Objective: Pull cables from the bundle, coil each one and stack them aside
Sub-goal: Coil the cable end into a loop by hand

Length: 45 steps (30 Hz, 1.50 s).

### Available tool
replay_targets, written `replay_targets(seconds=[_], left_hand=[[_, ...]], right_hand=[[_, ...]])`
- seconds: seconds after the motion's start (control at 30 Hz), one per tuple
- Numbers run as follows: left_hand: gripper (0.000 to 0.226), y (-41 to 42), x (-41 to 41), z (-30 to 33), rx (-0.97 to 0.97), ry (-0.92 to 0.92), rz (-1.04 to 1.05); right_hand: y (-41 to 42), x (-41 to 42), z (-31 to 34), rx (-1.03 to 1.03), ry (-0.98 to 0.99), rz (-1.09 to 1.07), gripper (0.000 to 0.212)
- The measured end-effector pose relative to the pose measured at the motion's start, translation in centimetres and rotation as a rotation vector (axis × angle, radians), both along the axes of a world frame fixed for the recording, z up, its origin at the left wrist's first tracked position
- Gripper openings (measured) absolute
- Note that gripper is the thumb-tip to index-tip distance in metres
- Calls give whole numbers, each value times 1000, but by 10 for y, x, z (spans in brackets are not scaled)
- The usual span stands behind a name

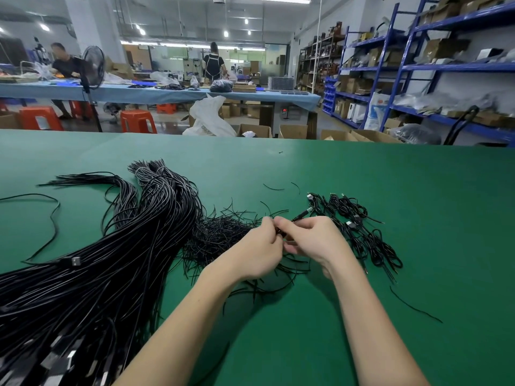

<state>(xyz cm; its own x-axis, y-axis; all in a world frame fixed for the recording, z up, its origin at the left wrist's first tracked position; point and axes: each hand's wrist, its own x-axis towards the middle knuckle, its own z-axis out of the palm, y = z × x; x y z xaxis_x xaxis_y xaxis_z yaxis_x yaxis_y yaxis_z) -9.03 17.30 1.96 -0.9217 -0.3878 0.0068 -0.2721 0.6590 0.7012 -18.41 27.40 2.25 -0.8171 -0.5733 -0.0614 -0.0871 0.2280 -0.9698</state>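
At the centre of the head-camera frame, a worker's two hands meet over a green desk (362, 174) in a cable workshop, both pinching one black cable (302, 213) whose metal plug pokes out toward the upper right of the fingers. The left hand (260, 252) comes in from the lower middle of the frame, fingers curled and tips closed on the cable; the right hand (313, 239) faces it from the right, its fingers bent around the same small black coil, knuckles up, the two hands touching at the fingertips. Both forearms rise from the bottom edge and converge in a narrow V. The step in hand looks to be the coiling or tying-off of a single cable, already free of the bundle (111, 260), which sprawls across the left of the frame from lower left to upper centre. A heap of short black ties (220, 235) lies just left of the hands. The stack of coiled cables (359, 232) sits just right of the hands, running toward centre right. The next move probably calls for finishing the wrap without letting the loops spring open, then carrying the coil a short way right onto that stack before the left hand reaches back to the bundle.
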Motion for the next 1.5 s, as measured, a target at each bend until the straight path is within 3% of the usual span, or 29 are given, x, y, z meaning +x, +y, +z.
replay_targets(seconds=[0.1, 0.23, 0.3, 0.53, 0.7, 1.0, 1.13, 1.33, 1.43, 1.5], left_hand=[[18, -3, 0, 2, 114, 15, 11], [16, -6, 4, 6, 704, 143, 13], [15, -8, 4, 8, 834, 163, -3], [23, -14, 15, 13, 917, -7, -142], [46, -18, 14, 14, 1037, -116, -239], [31, -18, 14, 10, 1391, -112, -295], [16, -11, 10, 10, 1359, -51, -220], [32, -16, 3, 2, 1023, 147, 38], [32, -27, 4, 0, 1000, 261, 134], [32, -31, 3, -3, 1027, 318, 167]], right_hand=[[-1, 2, -2, -59, -24, 14, 32], [0, 0, 0, -148, -45, -11, 19], [0, -2, 1, -186, -46, 6, 16], [9, -12, 4, -226, -27, 24, 17], [15, -15, 2, -220, -28, 140, 18], [11, -13, -6, -365, -104, 234, 34], [5, -13, -10, -301, -94, 109, 36], [2, -12, -10, -89, -32, 66, 30], [9, -18, -20, 261, 404, 120, 16], [7, -10, -25, 466, 524, 227, 17]])
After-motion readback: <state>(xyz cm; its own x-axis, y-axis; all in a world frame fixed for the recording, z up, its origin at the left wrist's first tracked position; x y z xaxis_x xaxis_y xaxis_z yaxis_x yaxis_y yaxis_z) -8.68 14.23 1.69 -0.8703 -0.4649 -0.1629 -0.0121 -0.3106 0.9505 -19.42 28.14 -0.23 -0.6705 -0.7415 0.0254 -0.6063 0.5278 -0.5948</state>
